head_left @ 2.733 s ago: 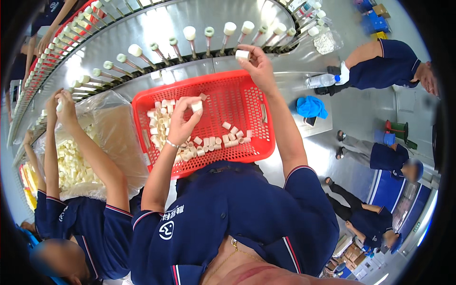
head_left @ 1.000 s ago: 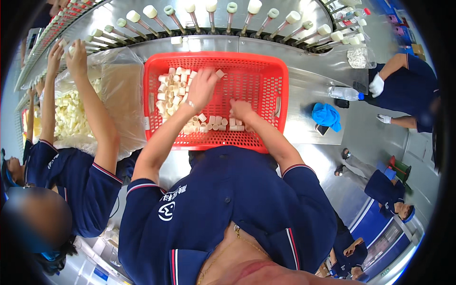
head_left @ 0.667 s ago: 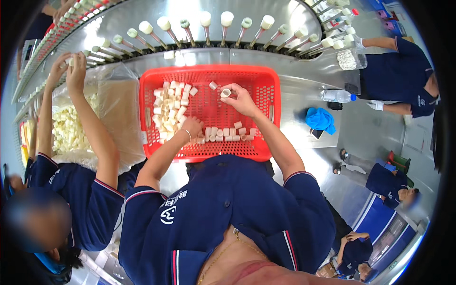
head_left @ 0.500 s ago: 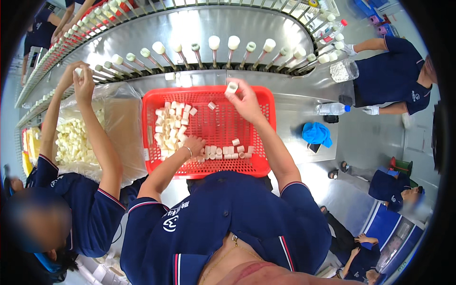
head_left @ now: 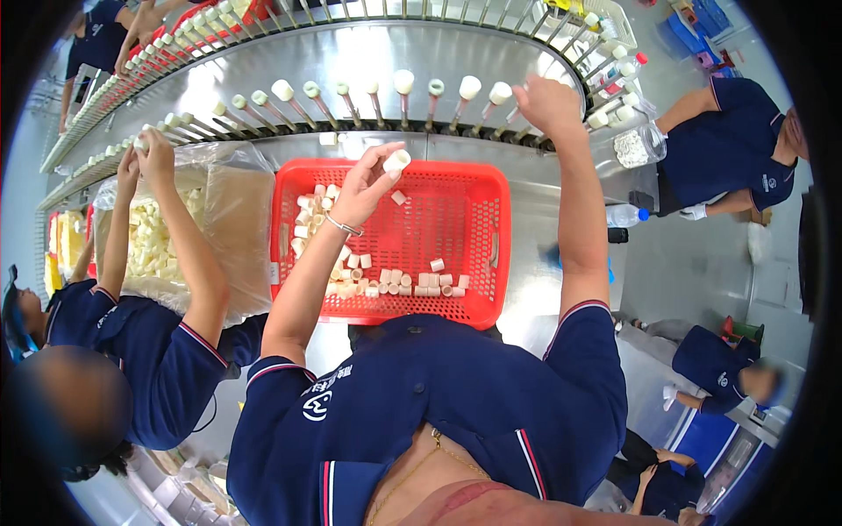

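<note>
Cream-white plastic shows between the fingertips of the left hand (head_left: pixel 367 186): a small cap (head_left: pixel 397 160) pinched there, held up over the far left part of the red basket (head_left: pixel 491 302). A thin bracelet sits on that wrist. The right hand (head_left: pixel 545 103) is stretched further out, up at the row of slanted pegs (head_left: pixel 403 105) on the steel conveyor (head_left: pixel 368 53); its fingers are curled together at the peg with a cap on its tip (head_left: pixel 500 91), though I cannot tell whether they grip anything, since the back of the hand hides them.

Below both hands the basket lies on the steel bench, with loose caps (head_left: pixel 412 285) strewn along its near edge and piled at its left side. One cap lies on the bench just beyond the basket's far rim. Many pegs in the row carry a cap on top.

Left of the basket stands a carton lined with a clear bag (head_left: pixel 237 210), full of the same pale pieces. A co-worker (head_left: pixel 167 368) in a dark blue shirt beside it has both hands raised to the pegs. Right of the basket a clear water bottle (head_left: pixel 627 215) lies on the bench.
</note>
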A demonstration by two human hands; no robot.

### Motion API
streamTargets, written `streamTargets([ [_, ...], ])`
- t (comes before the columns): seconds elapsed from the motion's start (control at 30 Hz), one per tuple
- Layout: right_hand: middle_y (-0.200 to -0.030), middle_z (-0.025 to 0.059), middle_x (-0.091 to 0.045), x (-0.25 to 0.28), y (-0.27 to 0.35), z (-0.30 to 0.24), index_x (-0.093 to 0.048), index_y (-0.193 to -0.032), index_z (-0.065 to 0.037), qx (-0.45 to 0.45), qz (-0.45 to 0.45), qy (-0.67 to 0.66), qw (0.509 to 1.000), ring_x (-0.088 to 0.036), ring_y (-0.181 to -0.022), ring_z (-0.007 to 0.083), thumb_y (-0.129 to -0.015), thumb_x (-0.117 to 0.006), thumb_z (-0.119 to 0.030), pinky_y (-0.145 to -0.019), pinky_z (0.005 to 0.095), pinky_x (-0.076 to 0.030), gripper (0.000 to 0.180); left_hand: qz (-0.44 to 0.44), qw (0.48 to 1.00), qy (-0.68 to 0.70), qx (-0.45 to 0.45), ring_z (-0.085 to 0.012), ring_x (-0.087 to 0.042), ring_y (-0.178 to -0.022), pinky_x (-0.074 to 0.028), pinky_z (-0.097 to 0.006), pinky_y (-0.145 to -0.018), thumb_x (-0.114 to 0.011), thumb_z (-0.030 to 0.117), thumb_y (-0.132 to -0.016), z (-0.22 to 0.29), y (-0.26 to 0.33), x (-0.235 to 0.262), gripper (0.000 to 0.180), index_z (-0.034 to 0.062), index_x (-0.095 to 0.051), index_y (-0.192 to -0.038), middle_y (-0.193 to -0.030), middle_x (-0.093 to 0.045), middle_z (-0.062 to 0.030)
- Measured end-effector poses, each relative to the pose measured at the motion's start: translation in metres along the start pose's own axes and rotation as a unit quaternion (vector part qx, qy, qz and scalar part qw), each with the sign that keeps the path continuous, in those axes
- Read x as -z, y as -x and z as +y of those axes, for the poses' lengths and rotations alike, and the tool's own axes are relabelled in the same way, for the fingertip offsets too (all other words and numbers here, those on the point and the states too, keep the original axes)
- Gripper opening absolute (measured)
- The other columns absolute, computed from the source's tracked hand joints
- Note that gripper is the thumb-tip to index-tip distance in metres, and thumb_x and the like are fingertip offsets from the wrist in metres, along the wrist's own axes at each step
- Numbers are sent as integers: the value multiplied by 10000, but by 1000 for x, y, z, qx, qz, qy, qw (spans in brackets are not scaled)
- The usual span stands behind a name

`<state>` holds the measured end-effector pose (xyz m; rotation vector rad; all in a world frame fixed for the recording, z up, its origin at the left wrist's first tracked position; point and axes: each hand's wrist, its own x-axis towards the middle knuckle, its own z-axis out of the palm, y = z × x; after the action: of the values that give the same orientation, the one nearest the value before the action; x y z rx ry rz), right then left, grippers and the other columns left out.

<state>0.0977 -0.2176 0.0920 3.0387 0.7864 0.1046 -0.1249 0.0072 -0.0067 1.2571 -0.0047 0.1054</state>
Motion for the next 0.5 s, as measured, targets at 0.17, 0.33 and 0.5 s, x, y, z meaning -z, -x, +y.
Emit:
streamTargets([
  [0.17,-788,184,-674,-22,20,24,-600,-991,-32,-64,7,31,997,-657,-801,388,-871,-590,-348,-690,484,-510,339,80,962,-230,-123,-138,-530,-993,-436,-287,-883,-672,72,-802,5,-29,14,400,22,-490,-1154,-1022,-554,-40],
  [0.33,-1031,200,-630,-36,56,36,-424,-1302,-63,-128,124,-77,981,-630,-914,385,-854,-633,-294,-745,477,-500,545,108,896,-395,-169,-211,-582,-919,-465,-329,-834,-662,89,-801,51,-74,0,373,16,-510,-1133,-1002,-584,-104],
  [0.5,-1139,179,-564,-50,104,28,-366,-1365,-78,-134,273,-183,935,-605,-973,359,-859,-623,-226,-755,451,-500,586,64,756,-585,-288,-327,-572,-921,-479,-398,-793,-614,120,-798,84,-104,17,301,61,-598,-1094,-991,-565,-143],
])
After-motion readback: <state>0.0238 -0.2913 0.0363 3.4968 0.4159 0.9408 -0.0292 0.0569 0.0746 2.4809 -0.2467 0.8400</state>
